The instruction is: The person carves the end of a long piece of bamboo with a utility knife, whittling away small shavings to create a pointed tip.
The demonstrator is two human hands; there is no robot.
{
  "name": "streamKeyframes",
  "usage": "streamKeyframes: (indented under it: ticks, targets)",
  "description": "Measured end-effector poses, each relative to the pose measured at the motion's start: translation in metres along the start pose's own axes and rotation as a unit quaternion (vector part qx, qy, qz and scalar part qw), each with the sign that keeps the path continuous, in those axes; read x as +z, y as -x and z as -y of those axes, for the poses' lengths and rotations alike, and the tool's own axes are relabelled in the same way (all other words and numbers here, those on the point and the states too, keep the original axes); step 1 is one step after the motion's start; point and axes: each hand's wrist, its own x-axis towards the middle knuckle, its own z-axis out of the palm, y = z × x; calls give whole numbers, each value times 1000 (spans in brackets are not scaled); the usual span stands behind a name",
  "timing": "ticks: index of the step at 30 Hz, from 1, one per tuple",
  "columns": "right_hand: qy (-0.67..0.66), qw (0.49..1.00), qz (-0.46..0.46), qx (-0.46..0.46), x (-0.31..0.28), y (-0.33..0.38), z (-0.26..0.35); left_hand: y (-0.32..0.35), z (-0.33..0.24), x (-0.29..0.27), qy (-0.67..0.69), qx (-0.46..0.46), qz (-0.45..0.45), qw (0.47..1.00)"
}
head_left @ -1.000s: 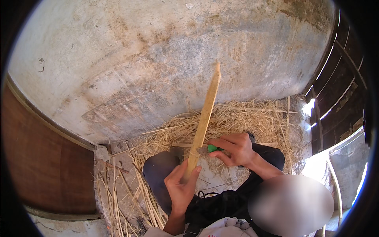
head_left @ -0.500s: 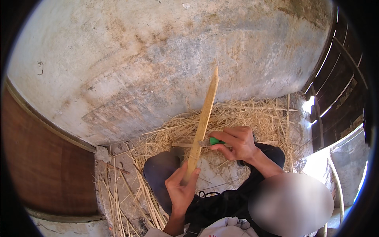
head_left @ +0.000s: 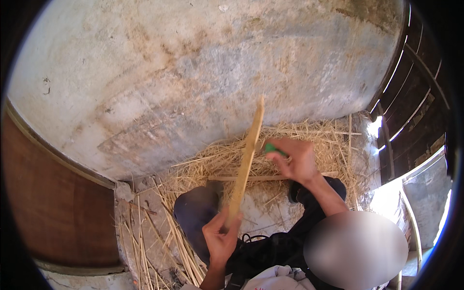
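A long, flat, yellowish bamboo strip [head_left: 248, 157] leans away from me, its narrow pointed end up near the wall. My left hand [head_left: 221, 239] is closed around its lower end, thumb along one side. To the right of the strip, apart from it, my right hand [head_left: 298, 160] is closed on a small green-handled tool [head_left: 273, 149]. That hand is a little blurred, and the tool's working end cannot be made out. Both hands are above the floor between my bent knees.
Pale shavings [head_left: 319, 145] are heaped along the stained wall [head_left: 203, 87]. A thin wooden stick [head_left: 270, 178] lies at their near side. Several split strips [head_left: 181, 246] lie at my left, beside a brown wooden panel [head_left: 58, 203]. Dark slats [head_left: 411, 106] close off the right side.
My right hand, with the green-handled tool, has moved off the strip, up and slightly right. The strip's tip has dipped a little lower, while my left hand keeps its hold.
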Motion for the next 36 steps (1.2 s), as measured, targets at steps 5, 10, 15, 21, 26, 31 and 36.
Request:
streamKeyframes:
  ticks: [5, 10, 15, 21, 26, 31, 36]
  targets:
    - [-31, 962, -110, 249, -36, -29, -51, 30, 10, -7, -8, 4, 65, 998]
    - [-293, 898, -65, 323, -28, -7, -33, 14, 9, -13, -35, -83, 58, 994]
    - [-403, 861, 66, 303, 8, 2, 6, -2, 12, -1, -51, 14, 61, 997]
    - [-400, 846, 109, 336, 0, -5, 13, -16, 1, 12, -30, 26, 45, 998]
    - [-390, 894, 13, 220, 7, 5, 3, -21, 5, 14, -6, 44, 6, 999]
    - [-172, 983, 66, -15, 9, 17, 6, -30, -10, 8, -4, 25, 4, 1000]
    - [-115, 983, 90, -107, 9, 15, 30, -31, -17, 7, 27, 31, 14, 999]
